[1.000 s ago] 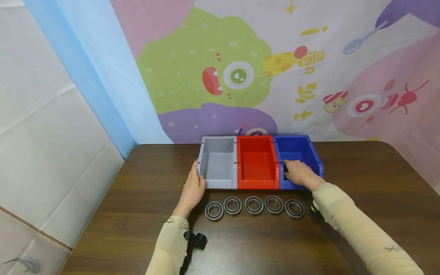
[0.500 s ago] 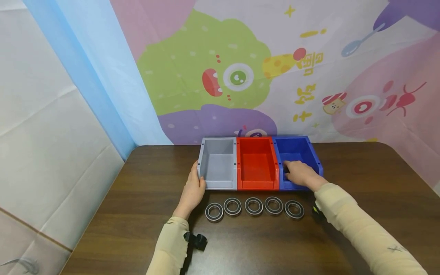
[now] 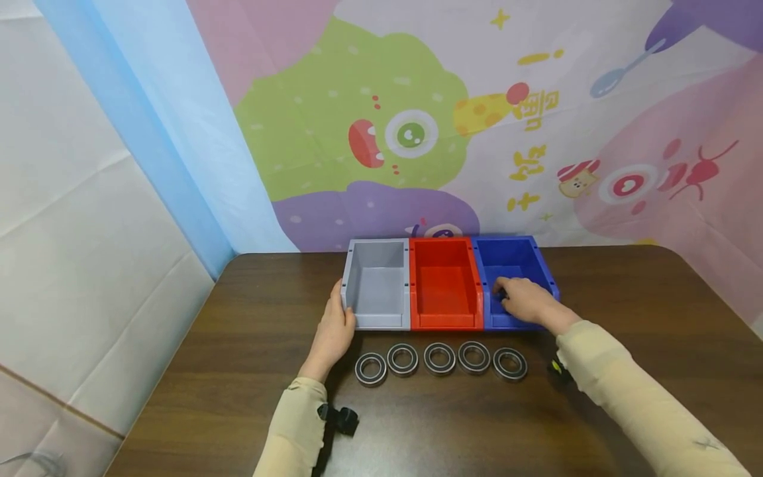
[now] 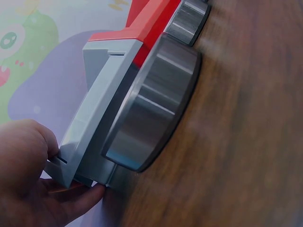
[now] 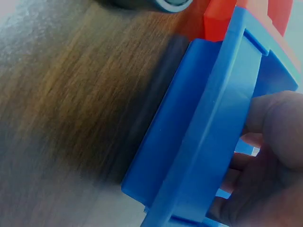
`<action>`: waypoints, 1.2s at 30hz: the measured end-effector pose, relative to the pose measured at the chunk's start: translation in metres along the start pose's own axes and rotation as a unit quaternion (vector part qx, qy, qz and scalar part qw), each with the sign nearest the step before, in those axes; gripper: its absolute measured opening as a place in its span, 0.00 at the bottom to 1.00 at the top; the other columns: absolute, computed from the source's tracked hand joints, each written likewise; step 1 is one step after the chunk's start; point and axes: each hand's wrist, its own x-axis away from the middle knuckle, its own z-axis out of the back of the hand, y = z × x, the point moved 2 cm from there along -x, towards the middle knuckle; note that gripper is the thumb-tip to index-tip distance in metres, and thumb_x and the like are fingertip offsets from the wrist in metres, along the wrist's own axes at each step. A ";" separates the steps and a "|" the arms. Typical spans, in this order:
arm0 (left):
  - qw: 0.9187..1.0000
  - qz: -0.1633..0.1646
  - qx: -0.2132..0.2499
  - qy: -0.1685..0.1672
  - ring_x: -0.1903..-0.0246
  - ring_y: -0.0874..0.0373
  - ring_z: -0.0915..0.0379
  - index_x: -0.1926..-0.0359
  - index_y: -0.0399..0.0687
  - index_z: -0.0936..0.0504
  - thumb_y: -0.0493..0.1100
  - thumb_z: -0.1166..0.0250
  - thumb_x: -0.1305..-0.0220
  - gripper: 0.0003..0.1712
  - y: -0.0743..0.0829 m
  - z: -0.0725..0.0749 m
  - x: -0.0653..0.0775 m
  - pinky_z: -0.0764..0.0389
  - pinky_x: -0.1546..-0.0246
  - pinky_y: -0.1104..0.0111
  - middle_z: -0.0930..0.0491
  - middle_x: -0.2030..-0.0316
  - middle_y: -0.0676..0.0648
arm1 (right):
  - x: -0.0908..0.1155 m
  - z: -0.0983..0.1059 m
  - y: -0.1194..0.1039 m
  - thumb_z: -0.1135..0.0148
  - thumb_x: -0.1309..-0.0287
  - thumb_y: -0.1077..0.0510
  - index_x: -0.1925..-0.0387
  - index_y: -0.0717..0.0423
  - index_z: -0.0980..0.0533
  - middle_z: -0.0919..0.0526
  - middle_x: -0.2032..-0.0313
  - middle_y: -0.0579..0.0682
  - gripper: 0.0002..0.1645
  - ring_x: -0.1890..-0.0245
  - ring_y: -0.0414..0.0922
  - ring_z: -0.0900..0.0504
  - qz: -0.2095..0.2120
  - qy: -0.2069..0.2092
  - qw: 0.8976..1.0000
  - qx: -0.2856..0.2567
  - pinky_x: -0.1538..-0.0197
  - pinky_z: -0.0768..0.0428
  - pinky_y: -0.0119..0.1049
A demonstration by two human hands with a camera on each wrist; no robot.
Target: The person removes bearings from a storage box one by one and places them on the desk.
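My left hand grips the near left corner of the grey bin. In the left wrist view the thumb lies on the bin's wall and a finger reaches under its edge. My right hand is inside the blue bin, fingers curled downward behind the front lip. A dark patch shows under its fingertips, and I cannot tell whether they hold anything. Several steel ball bearings lie flat in a row before the bins. The nearest one looms large in the left wrist view.
A red bin stands between the grey and blue ones, side by side with them. All three are at the back of the brown wooden table, against a cartoon-printed cloth. A black wrist device sits by the left sleeve.
My right hand has shifted slightly right inside the blue bin, its forearm moving right too. The left hand keeps its grip on the grey bin; the bearings stay put.
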 end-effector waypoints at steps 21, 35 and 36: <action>1.000 -0.004 0.001 0.000 0.49 0.37 0.32 0.32 0.42 0.51 0.36 0.52 0.39 0.34 -0.001 0.000 0.000 0.30 0.54 0.47 0.35 0.44 0.31 | 0.013 0.001 -0.001 0.53 0.50 0.72 0.50 0.65 0.30 0.25 0.53 0.65 0.23 0.52 0.60 0.27 0.008 0.026 1.000 -0.001 0.50 0.30 0.55; 1.000 -0.003 0.003 0.000 0.49 0.38 0.32 0.32 0.43 0.51 0.36 0.52 0.39 0.34 -0.001 0.000 0.000 0.30 0.54 0.47 0.34 0.44 0.32 | 0.031 0.015 -0.004 0.57 0.51 0.74 0.50 0.65 0.30 0.25 0.53 0.65 0.24 0.52 0.59 0.27 0.029 0.053 0.998 -0.023 0.48 0.31 0.55; 1.000 -0.003 0.003 0.000 0.49 0.38 0.32 0.32 0.43 0.51 0.36 0.52 0.39 0.34 -0.001 0.000 -0.001 0.30 0.54 0.47 0.34 0.44 0.32 | 0.032 0.017 -0.005 0.58 0.51 0.74 0.50 0.66 0.30 0.25 0.54 0.65 0.24 0.52 0.59 0.27 0.033 0.056 0.998 -0.024 0.48 0.31 0.55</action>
